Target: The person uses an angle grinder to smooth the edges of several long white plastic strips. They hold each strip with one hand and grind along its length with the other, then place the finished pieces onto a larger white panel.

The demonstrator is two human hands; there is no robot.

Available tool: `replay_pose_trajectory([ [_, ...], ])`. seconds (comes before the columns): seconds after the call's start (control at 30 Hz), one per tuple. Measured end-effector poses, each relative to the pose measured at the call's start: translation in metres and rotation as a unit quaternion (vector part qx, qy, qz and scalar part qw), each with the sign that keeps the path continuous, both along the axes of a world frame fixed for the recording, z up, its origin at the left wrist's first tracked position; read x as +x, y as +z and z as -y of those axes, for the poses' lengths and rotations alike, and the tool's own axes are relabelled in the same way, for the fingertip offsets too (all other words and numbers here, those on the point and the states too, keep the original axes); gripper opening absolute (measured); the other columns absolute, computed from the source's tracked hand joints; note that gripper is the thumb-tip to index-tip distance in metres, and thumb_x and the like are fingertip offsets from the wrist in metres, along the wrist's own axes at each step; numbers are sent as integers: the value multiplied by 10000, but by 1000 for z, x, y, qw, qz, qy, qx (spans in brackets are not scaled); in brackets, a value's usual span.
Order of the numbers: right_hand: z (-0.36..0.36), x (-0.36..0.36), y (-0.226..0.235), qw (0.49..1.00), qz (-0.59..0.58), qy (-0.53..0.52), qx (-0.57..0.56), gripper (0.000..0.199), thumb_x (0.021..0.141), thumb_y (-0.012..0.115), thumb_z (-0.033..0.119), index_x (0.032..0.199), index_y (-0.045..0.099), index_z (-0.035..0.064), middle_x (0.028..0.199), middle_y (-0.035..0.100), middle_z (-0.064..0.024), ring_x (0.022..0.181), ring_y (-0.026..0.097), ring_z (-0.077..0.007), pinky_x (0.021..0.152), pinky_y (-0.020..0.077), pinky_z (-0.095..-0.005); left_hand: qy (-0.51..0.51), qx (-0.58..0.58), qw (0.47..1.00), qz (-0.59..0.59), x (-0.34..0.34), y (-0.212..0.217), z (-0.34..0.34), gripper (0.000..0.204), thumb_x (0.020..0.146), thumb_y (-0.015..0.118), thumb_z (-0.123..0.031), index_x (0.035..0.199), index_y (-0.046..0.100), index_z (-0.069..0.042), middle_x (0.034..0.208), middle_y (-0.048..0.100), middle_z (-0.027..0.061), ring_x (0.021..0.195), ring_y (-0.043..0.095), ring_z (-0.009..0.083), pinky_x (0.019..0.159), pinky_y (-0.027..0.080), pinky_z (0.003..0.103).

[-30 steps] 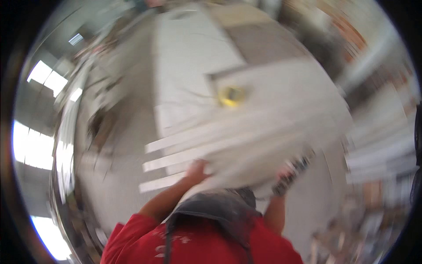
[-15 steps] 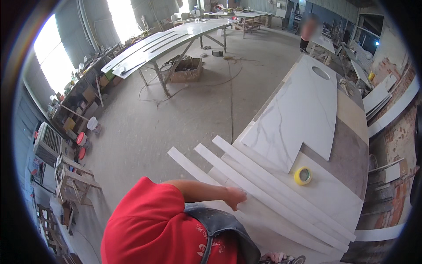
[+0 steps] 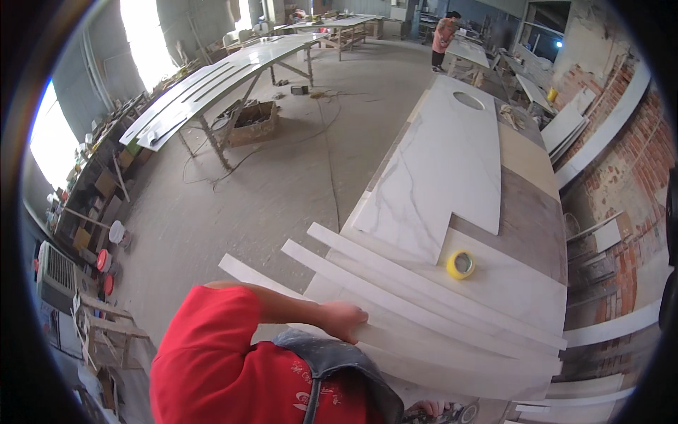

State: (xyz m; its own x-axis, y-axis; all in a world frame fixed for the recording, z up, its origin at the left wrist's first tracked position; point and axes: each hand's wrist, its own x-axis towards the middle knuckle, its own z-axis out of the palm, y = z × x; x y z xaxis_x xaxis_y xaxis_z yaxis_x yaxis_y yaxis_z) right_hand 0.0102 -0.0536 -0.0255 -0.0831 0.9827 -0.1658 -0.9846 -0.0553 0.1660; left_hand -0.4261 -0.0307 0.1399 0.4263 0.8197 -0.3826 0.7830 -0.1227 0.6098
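Observation:
My left hand (image 3: 344,319) rests on the near end of a stack of long white stone strips (image 3: 424,297), fingers curled over the edge of one strip. The strips lie fanned across the workbench (image 3: 526,212), running away to the right. Only a sliver of my right hand (image 3: 424,408) shows at the bottom edge, below my grey apron, next to a small round object; its grip is hidden. A yellow tape roll (image 3: 460,265) lies flat just beyond the strips.
A large white veined slab (image 3: 452,162) with a round cutout covers the bench farther out. Another long table with white slabs (image 3: 205,85) stands across the concrete floor. More slabs lean on the brick wall (image 3: 600,141). A person (image 3: 445,35) stands far off.
The view swung from a blurred close look at the strips to a steady, wider look across the workshop. My left hand stays on the strips' near end; my right hand dropped to the bottom edge.

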Motion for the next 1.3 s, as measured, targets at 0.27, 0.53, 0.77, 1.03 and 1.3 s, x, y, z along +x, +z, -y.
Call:
replay_pose_trajectory([
  [0.27,11,-14,-4,1000,-5,7,-13,348,989,648,414,1140,576,109,988,543,0,856,552,-141,737,484,-324,90,80,991,61,-9,70,25,528,720,841,-327,1090,634,-13,961,685,194,916,674,403,798,544,469],
  [0.53,6,-33,-8,998,-29,53,-20,348,986,654,406,1146,577,106,1000,547,-2,867,558,-142,739,491,-323,181,143,970,75,-15,102,79,518,732,852,-320,1090,639,-12,937,688,190,874,682,387,766,548,450],
  [0.77,6,-44,-7,996,-45,71,-21,349,983,660,398,1151,577,104,1010,550,-4,876,563,-144,740,497,-322,252,160,951,77,-32,107,103,499,715,867,-314,1058,663,-14,909,685,177,839,692,371,750,560,436],
  [1.03,19,-83,3,995,-13,-8,-97,350,981,666,390,1157,578,101,1022,554,-7,887,569,-145,742,505,-322,296,147,941,75,-93,107,120,503,723,866,-336,1039,676,6,909,689,178,804,701,336,722,568,412],
  [1.3,86,-120,-26,739,585,48,-330,422,914,704,243,1242,568,15,1020,669,-114,723,667,-218,565,568,-342,299,153,935,114,-174,96,140,526,711,865,-359,1036,677,9,924,687,194,830,698,344,746,563,415],
])
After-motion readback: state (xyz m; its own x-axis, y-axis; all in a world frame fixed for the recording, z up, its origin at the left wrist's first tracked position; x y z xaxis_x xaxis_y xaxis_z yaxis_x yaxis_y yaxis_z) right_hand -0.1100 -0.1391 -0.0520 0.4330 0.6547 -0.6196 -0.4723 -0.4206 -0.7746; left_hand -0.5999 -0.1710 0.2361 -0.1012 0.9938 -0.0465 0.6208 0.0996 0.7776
